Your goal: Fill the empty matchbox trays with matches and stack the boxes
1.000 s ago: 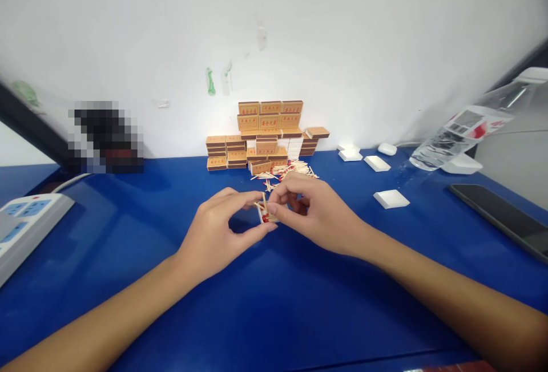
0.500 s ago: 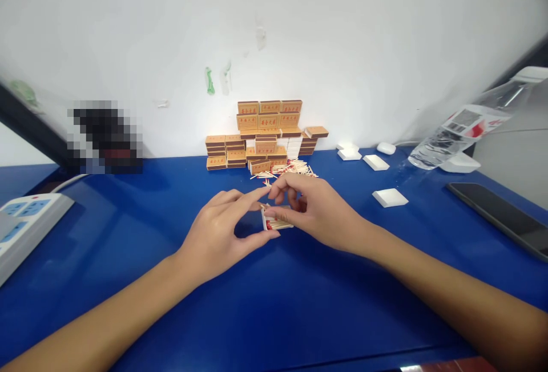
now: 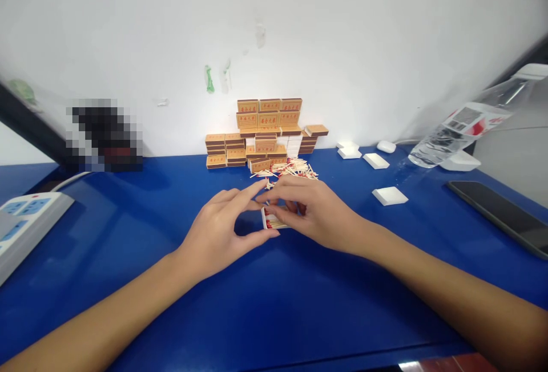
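A white matchbox tray (image 3: 264,219) sits on the blue table between my hands, with red-tipped matches (image 3: 274,224) lying lengthwise in it. My left hand (image 3: 220,229) steadies the tray, its thumb along the near edge and its fingers at the far left corner. My right hand (image 3: 314,212) is over the tray's right part and covers it. Its thumb and fingertips come together above the tray; what they pinch is too small to make out. Just beyond the hands lies a loose heap of matches (image 3: 299,168), partly covered by my right hand.
Matchboxes (image 3: 268,120) stand stacked against the wall. To the right lie white trays (image 3: 390,195), a white case (image 3: 386,146), a tilted water bottle (image 3: 462,124) and a dark phone (image 3: 500,215). A power strip (image 3: 38,229) is at the left.
My right hand's fingers have stretched leftward and down to the tray's far left corner, near my left fingertips. The left hand and the tray stay almost in place.
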Available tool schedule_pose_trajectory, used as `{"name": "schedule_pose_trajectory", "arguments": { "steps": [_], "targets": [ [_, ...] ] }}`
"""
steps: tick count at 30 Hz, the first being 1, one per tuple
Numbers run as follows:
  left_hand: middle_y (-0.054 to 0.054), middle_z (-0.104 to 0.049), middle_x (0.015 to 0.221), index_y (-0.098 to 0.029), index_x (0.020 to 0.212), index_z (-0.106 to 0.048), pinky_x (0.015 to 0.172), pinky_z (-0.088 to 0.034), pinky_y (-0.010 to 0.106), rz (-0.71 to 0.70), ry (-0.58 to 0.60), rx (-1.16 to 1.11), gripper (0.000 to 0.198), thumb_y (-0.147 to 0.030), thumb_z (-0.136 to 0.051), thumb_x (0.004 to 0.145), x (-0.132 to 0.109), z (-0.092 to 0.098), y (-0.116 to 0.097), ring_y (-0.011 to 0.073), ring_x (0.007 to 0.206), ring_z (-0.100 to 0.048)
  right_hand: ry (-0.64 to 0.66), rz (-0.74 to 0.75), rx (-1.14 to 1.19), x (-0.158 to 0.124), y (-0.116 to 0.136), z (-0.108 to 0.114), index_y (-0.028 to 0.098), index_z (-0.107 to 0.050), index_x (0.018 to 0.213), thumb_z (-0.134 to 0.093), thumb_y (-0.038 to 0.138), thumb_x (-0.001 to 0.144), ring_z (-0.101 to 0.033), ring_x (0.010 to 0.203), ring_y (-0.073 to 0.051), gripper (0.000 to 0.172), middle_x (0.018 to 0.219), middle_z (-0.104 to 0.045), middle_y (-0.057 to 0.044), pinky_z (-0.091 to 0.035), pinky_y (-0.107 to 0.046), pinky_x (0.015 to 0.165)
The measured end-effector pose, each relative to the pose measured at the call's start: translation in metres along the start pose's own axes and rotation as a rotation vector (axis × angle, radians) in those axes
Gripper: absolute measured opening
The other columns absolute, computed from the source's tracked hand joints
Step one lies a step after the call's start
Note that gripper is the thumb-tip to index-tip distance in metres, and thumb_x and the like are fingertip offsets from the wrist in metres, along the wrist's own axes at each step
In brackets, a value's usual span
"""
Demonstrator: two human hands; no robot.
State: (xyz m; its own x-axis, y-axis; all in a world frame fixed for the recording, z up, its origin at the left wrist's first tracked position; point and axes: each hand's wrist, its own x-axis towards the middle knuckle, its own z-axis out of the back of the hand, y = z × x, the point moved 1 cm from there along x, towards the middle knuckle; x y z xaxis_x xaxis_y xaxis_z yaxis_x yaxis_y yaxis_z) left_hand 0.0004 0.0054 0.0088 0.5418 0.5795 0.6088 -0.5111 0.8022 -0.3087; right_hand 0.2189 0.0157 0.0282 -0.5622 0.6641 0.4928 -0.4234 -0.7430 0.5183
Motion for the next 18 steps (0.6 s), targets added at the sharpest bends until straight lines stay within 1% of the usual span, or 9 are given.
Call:
{"name": "schedule_pose_trajectory", "arguments": {
  "steps": [2, 5, 7, 9, 12, 15, 18],
  "targets": [
    [0.002, -0.083, 0.112, -0.027, 0.156, -0.044, 0.097, -0.058, 0.044, 0.022, -0.003, 0.001, 0.081, -0.037, -0.086, 0.088, 0.0, 0.0, 0.0, 0.0246, 0.104, -0.076, -0.003, -0.027, 0.003, 0.001, 0.001, 0.002, 0.021, -0.076, 0.103, -0.064, 0.017, 0.098, -0.055, 0.07, -0.013, 0.013, 0.085, -0.07, -0.001, -0.043, -0.026, 0.064],
    [0.001, -0.083, 0.111, -0.028, 0.153, -0.048, 0.099, -0.058, 0.046, 0.072, -0.031, 0.001, 0.078, -0.037, -0.087, 0.086, 0.0, 0.0, 0.0, 0.0257, 0.105, -0.078, -0.044, -0.14, 0.052, 0.002, 0.002, 0.008, 0.021, -0.077, 0.095, -0.069, 0.019, 0.095, -0.052, 0.063, -0.011, 0.008, 0.079, -0.07, 0.001, -0.042, -0.026, 0.061],
    [0.002, -0.083, 0.11, -0.028, 0.15, -0.051, 0.101, -0.058, 0.047, 0.101, -0.056, -0.011, 0.075, -0.036, -0.088, 0.085, 0.0, 0.0, 0.0, 0.0266, 0.106, -0.078, -0.082, -0.211, 0.118, 0.003, 0.002, 0.011, 0.021, -0.077, 0.093, -0.07, 0.023, 0.095, -0.053, 0.063, -0.011, 0.008, 0.082, -0.072, 0.0, -0.042, -0.027, 0.059],
    [0.002, -0.084, 0.11, -0.028, 0.148, -0.053, 0.103, -0.058, 0.048, 0.118, -0.068, -0.023, 0.073, -0.036, -0.088, 0.085, 0.001, 0.0, 0.001, 0.0273, 0.107, -0.079, -0.093, -0.271, 0.182, 0.003, 0.002, 0.014, 0.021, -0.079, 0.092, -0.07, 0.027, 0.096, -0.052, 0.063, -0.012, 0.011, 0.08, -0.072, 0.0, -0.042, -0.027, 0.058],
    [0.003, -0.084, 0.11, -0.027, 0.148, -0.054, 0.103, -0.058, 0.048, 0.128, -0.063, -0.028, 0.071, -0.036, -0.087, 0.086, 0.001, 0.001, 0.001, 0.0277, 0.107, -0.079, -0.048, -0.315, 0.24, 0.002, 0.002, 0.014, 0.022, -0.08, 0.092, -0.071, 0.028, 0.096, -0.051, 0.063, -0.012, 0.011, 0.079, -0.073, 0.0, -0.041, -0.028, 0.058],
    [0.003, -0.084, 0.111, -0.027, 0.148, -0.054, 0.102, -0.058, 0.048, 0.128, -0.069, -0.019, 0.07, -0.037, -0.087, 0.086, 0.001, 0.001, 0.001, 0.0274, 0.107, -0.079, 0.041, -0.286, 0.205, 0.002, 0.003, 0.014, 0.023, -0.081, 0.09, -0.072, 0.027, 0.096, -0.051, 0.065, -0.012, 0.011, 0.085, -0.076, 0.0, -0.038, -0.029, 0.059],
    [0.002, -0.084, 0.11, -0.027, 0.147, -0.054, 0.102, -0.058, 0.046, 0.121, -0.082, -0.007, 0.071, -0.037, -0.088, 0.085, 0.001, 0.001, 0.001, 0.0268, 0.107, -0.079, 0.084, -0.254, 0.139, 0.003, 0.004, 0.014, 0.025, -0.082, 0.089, -0.074, 0.028, 0.095, -0.046, 0.063, -0.011, 0.01, 0.083, -0.075, 0.001, -0.035, -0.03, 0.06]
  ]
}}
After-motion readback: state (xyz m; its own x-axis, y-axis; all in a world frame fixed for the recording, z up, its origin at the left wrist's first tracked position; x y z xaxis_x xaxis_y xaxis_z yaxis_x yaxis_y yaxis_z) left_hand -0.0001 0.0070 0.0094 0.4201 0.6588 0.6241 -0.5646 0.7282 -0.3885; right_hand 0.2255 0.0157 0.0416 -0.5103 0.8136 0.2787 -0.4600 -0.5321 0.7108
